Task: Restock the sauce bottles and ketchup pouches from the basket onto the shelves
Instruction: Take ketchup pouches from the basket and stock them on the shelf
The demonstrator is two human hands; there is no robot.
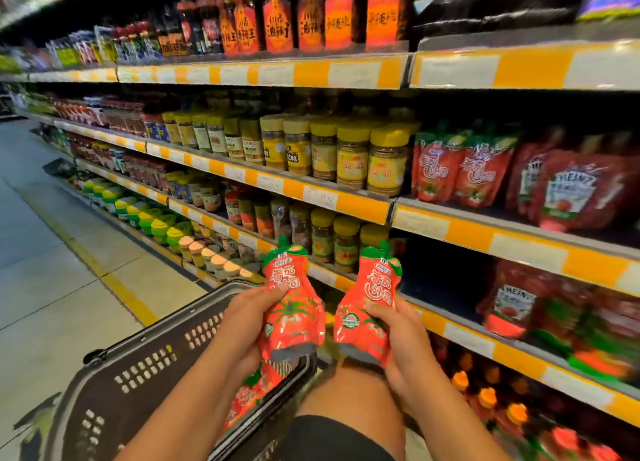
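We see the dark perforated plastic basket at lower left; above its rim our left hand grips a glossy red spouted ketchup pouch, our right hand grips a second crinkled pouch, before yellow-edged shelves of matching pouches

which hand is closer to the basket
Left. The left hand holds a ketchup pouch right above the basket; the right hand holds another pouch off past its rim.

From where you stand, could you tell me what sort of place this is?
Most likely a supermarket condiment aisle: long shelves with price strips, rows of yellow-lidded jars, matching ketchup pouches, and a shopping basket.
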